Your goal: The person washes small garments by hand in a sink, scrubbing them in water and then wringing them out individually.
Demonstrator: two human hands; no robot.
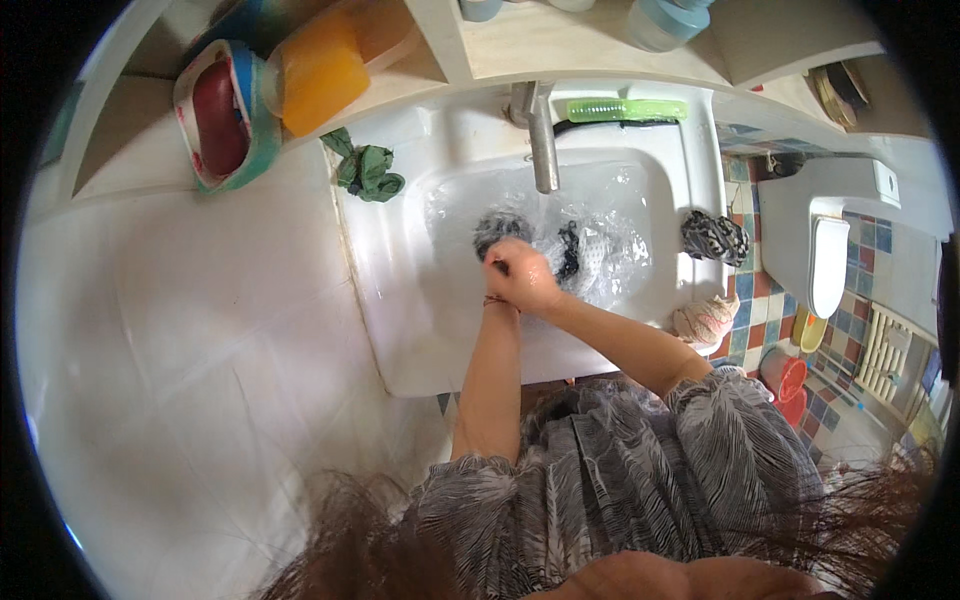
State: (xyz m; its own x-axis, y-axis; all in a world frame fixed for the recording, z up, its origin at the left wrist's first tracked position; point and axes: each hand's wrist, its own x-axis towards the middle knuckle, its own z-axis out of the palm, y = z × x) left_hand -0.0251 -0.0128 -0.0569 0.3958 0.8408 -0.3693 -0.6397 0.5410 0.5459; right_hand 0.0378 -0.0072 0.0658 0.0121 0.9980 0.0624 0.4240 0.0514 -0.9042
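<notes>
Over the white sink (392, 300) both of my hands are close together, fingers curled round a dark wet cloth (500, 226) that hangs at the water. My left hand (497, 268) sits on the left, with a thin bracelet at its wrist, and is partly covered by the other. My right hand (534, 286) is closed against it, looking wet. Rippling water partly fills the basin. Just right of my hands a black piece of cloth (569, 252) and a white dotted cloth (596, 262) lie in the water. A metal faucet (542, 145) reaches over the basin.
A crumpled green cloth (372, 172) lies on the left rim. Along the right edge are a black-and-white patterned cloth (714, 237) and a pale cloth (704, 321). A bright green comb-like item (625, 110) rests behind the faucet. Shelves hold a soap dish (240, 165) and orange bottle (322, 80).
</notes>
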